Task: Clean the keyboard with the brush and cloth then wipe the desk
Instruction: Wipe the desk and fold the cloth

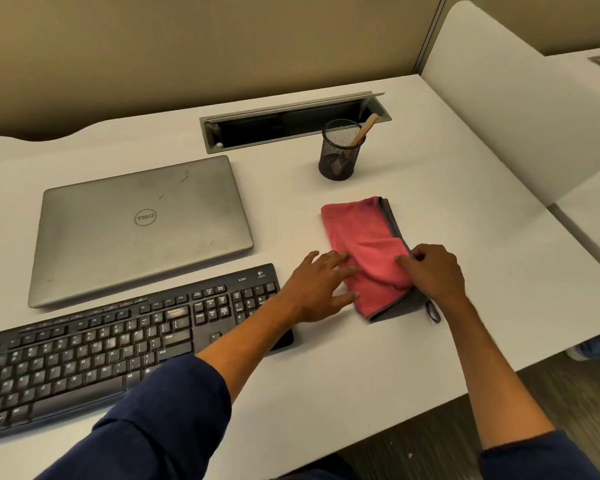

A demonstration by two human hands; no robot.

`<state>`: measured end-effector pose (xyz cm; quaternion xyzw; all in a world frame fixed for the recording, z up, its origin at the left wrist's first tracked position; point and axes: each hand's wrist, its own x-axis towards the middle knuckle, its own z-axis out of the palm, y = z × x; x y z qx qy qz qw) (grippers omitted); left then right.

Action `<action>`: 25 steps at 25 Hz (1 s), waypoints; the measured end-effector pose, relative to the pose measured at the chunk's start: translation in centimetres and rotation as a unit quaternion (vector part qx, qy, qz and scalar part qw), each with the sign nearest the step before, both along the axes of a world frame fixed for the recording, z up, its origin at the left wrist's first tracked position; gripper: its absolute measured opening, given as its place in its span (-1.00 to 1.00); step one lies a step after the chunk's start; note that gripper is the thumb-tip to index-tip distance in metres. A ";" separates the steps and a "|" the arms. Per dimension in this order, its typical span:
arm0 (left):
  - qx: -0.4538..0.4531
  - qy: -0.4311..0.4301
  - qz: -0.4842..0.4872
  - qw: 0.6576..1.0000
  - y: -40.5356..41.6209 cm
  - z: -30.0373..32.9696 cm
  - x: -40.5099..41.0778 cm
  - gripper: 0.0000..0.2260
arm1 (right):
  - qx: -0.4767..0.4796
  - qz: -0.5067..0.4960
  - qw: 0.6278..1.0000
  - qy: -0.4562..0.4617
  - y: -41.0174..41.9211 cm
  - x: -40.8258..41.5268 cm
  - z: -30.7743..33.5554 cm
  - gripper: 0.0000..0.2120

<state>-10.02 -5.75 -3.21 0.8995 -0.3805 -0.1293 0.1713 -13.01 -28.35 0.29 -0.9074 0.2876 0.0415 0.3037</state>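
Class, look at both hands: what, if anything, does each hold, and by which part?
The right hand pinches the cloth at its near right edge. The left hand holds nothing; its straight fingers rest on the cloth's near left edge.

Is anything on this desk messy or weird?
A little. The closed laptop has scuffs and smudges on its lid, and the keyboard sits slanted across the desk. Nothing is spilled or broken.

Both hands [378, 278] on folded cloth [364, 233], desk [465, 220].
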 end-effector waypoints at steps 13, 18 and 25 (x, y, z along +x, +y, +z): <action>-0.011 -0.037 0.008 0.999 -1.0 -0.1 -0.2 -0.50 | -0.172 0.052 0.984 -0.014 1.3 -0.5 0.0 -0.56; -0.005 -0.044 0.093 0.995 -3.3 0.6 -0.1 -0.32 | -0.138 0.294 0.943 -0.071 3.1 3.3 -2.7 -0.32; 0.142 0.016 0.072 0.987 -3.9 -0.5 -0.6 -0.07 | -0.222 0.296 0.929 -0.012 0.3 6.7 -5.8 -0.20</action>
